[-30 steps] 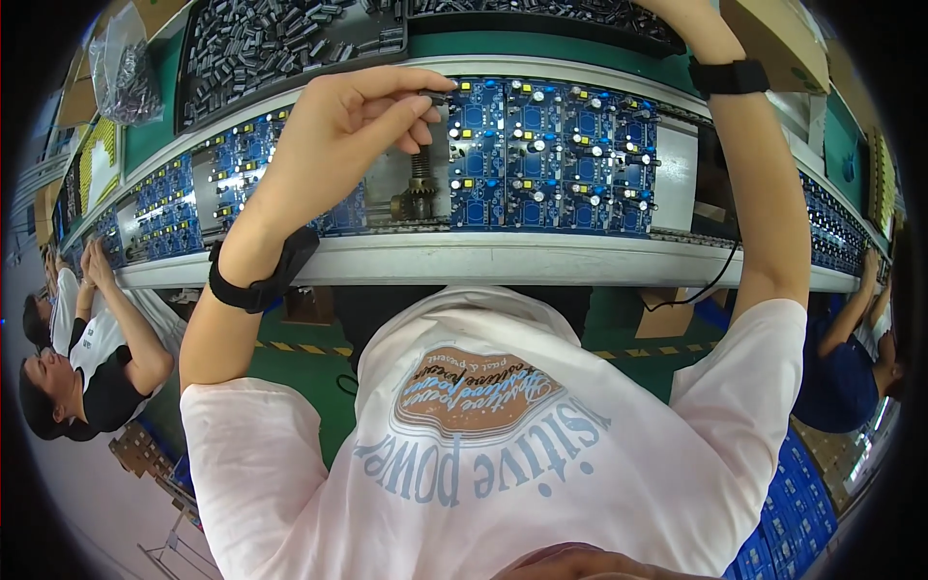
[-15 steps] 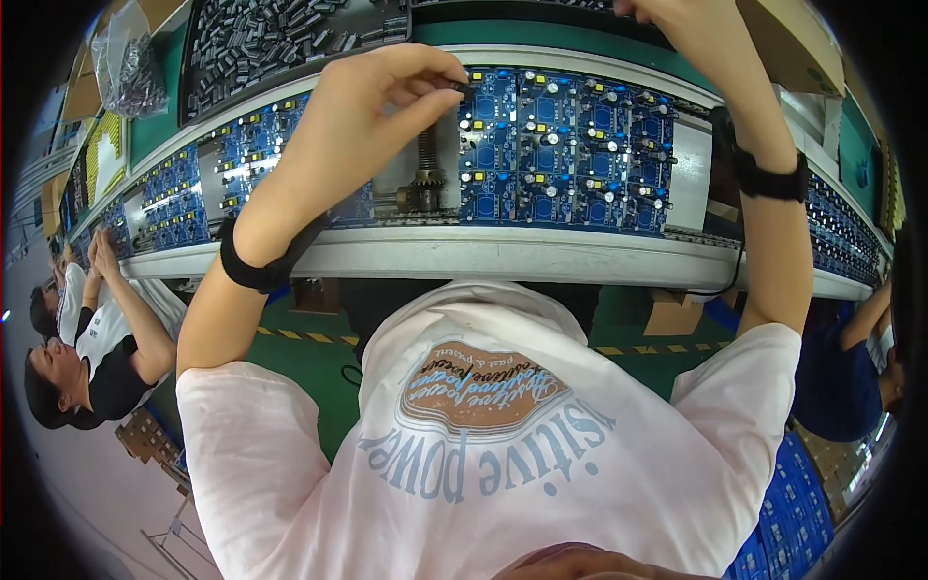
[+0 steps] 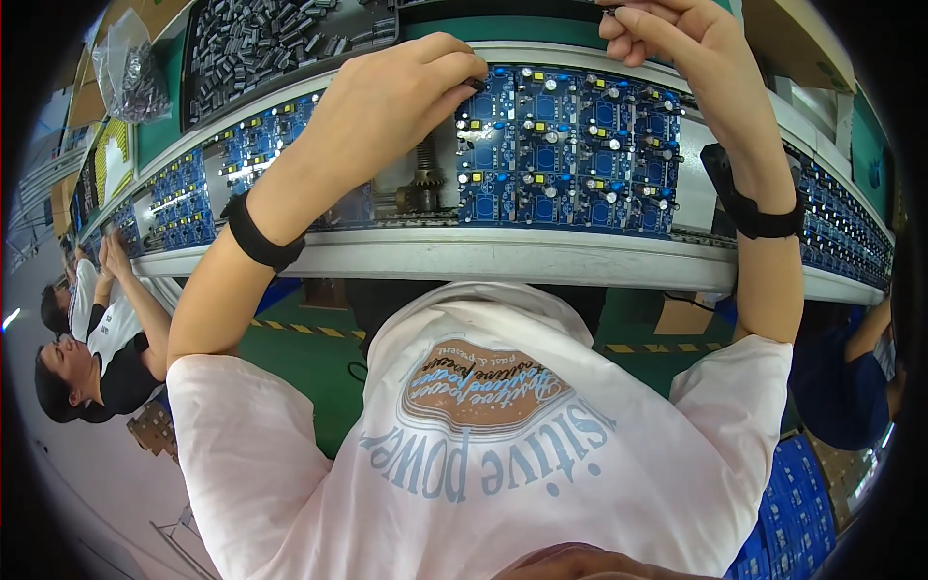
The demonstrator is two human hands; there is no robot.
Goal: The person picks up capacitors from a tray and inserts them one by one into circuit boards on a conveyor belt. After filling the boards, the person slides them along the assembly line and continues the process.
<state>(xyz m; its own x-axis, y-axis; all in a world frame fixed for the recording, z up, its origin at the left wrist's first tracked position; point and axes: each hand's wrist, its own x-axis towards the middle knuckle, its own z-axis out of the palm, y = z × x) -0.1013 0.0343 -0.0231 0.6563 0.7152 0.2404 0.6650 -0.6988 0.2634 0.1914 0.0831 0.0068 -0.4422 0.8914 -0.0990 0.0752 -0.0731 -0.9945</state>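
Note:
My left hand (image 3: 401, 97) pinches a small black capacitor (image 3: 475, 84) between thumb and fingers. It is held at the upper left corner of a blue circuit board panel (image 3: 548, 166), which carries yellow, blue and silver-topped parts. Whether the capacitor's legs are in the board is hidden by my fingers. Beyond the panel's far right edge, my right hand (image 3: 691, 39) is raised with thumb and fingers together on a small dark part (image 3: 609, 11), too small to make out fully. Black bands circle both wrists.
A black tray (image 3: 290, 70) of loose black capacitors stands behind the line at left, beside a clear bag of parts (image 3: 130, 72). More board panels (image 3: 261, 145) lie along the conveyor rail (image 3: 483, 253). Co-workers (image 3: 87, 372) sit at left and right.
My right hand has come nearer and into fuller view, its fingertips now on a dark part. My left hand has shifted slightly right at the panel's corner. The capacitors in the tray look fewer.

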